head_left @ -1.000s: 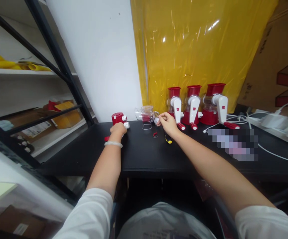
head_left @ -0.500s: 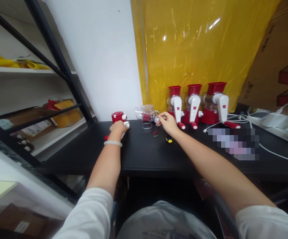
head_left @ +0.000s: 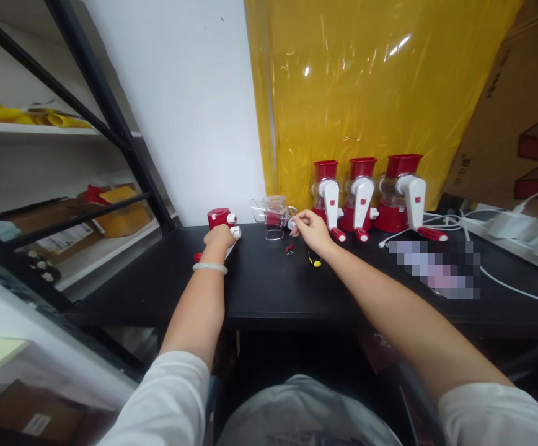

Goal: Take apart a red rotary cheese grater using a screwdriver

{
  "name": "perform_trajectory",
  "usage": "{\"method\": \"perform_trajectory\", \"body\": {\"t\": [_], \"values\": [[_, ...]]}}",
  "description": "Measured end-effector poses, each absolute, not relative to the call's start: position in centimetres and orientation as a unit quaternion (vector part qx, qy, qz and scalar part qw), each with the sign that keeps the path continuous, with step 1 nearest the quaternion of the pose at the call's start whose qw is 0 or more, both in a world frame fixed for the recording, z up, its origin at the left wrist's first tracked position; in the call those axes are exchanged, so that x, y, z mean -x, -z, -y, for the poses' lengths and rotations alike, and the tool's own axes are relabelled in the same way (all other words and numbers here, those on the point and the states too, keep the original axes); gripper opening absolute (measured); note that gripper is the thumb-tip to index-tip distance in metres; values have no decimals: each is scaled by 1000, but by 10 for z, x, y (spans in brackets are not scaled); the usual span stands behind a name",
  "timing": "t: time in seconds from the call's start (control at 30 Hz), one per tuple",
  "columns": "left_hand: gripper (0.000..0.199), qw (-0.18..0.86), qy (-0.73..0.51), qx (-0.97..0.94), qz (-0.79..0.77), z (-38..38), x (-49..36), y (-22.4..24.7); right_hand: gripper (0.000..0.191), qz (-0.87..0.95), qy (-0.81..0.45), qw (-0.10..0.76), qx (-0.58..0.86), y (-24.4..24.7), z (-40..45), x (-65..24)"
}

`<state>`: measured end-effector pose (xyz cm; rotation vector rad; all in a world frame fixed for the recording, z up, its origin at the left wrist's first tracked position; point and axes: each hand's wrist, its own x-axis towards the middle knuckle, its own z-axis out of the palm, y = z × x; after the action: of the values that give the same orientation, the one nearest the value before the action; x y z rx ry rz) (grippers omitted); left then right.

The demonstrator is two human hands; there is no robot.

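My left hand (head_left: 219, 238) is closed round a white crank handle (head_left: 235, 233) with a red grip, just in front of a red base (head_left: 218, 217) on the black table. My right hand (head_left: 309, 228) has its fingers pinched together beside a clear grater body (head_left: 274, 212) and a metal coil or drum; whatever the fingers hold is too small to make out. Below it lie a small red piece (head_left: 289, 249) and a yellow-and-black tool (head_left: 314, 260), partly behind the wrist.
Three assembled red-and-white rotary graters (head_left: 362, 192) stand along the back right. White cables and a power strip (head_left: 520, 232) lie at the far right, with a blurred item (head_left: 436, 266) before them. A black-framed shelf (head_left: 124, 136) borders the left.
The whole view has shifted very slightly. Both hands and the objects keep nearly the same places.
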<state>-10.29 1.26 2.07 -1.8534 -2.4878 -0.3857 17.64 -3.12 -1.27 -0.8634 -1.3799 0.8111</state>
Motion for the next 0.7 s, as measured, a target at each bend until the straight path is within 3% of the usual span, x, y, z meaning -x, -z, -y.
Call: {"method": "perform_trajectory", "body": {"t": [0.7], "values": [[49, -13, 99, 589, 802, -3, 98, -28, 37, 605, -352, 612, 369, 16, 30, -176]]}}
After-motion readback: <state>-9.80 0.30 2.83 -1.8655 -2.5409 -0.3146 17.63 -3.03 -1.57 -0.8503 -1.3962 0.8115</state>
